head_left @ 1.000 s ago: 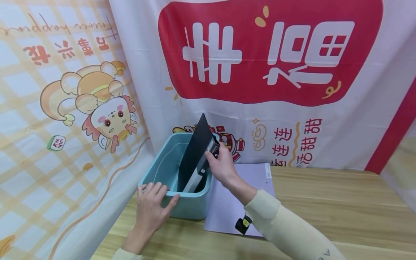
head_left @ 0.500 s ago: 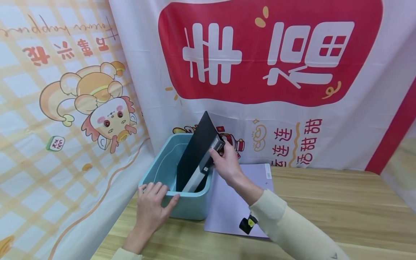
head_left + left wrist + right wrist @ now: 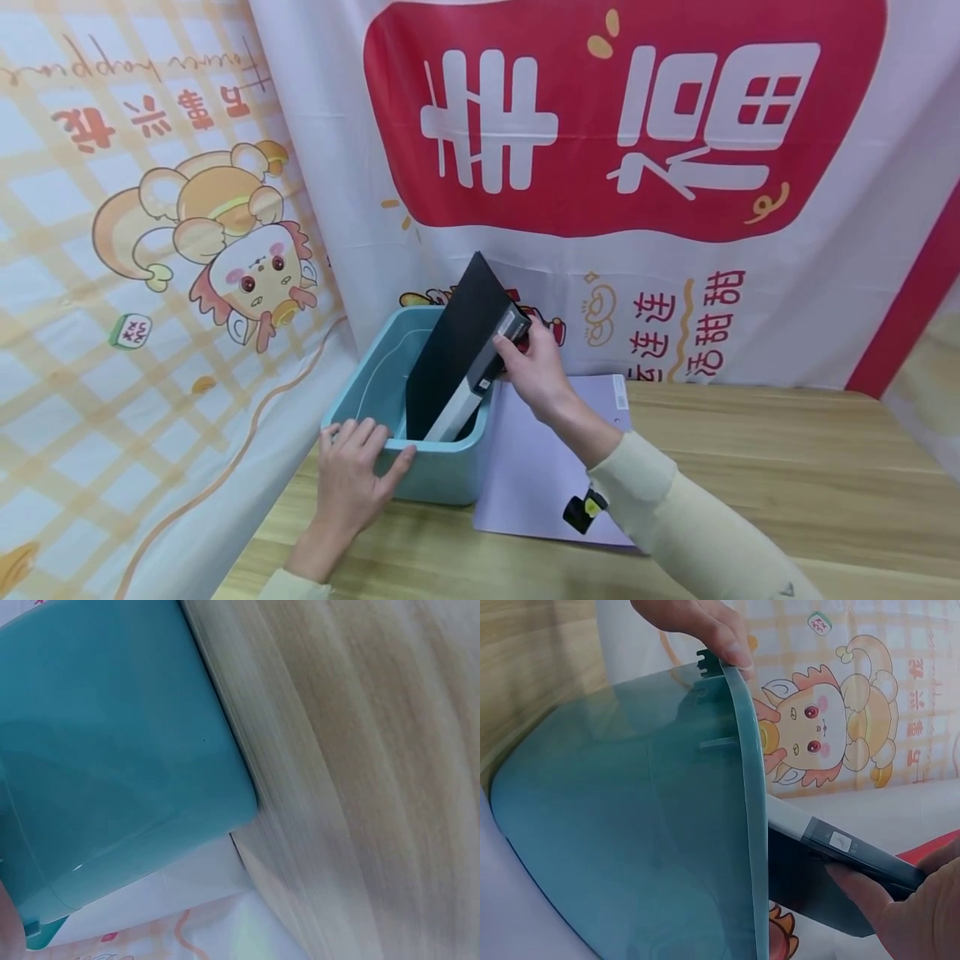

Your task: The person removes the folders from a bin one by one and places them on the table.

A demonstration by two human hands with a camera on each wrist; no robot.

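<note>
Since the frame a second ago the black folder (image 3: 461, 354) has tipped further to the right and risen a little, its top corner now leaning over the right rim of the teal bin (image 3: 435, 475) while its lower end stays inside; the right hand (image 3: 534, 367) has shifted right and up with it, and the left hand (image 3: 352, 479) has not moved; the black clip (image 3: 586, 510) at the right wrist has slid right across the lilac sheet (image 3: 525, 467).

The bin stands at the left end of the wooden bench (image 3: 787, 475), close against the printed cloth backdrop (image 3: 225, 250) with its cartoon figure (image 3: 247, 250) and red banner panel (image 3: 622, 117); the lilac sheet lies flat on the bench just beside the bin's right wall, partly under the right forearm; the bin's right wall stands between the folder's lower end and the sheet.

The right hand pinches the folder's upper right edge near its grey spine, thumb on the near face and fingers behind, the pale sleeve (image 3: 675, 517) running in from the lower right; the left hand rests on the bin's near rim, its fingers curled over the edge and thumb against the outer wall.
</note>
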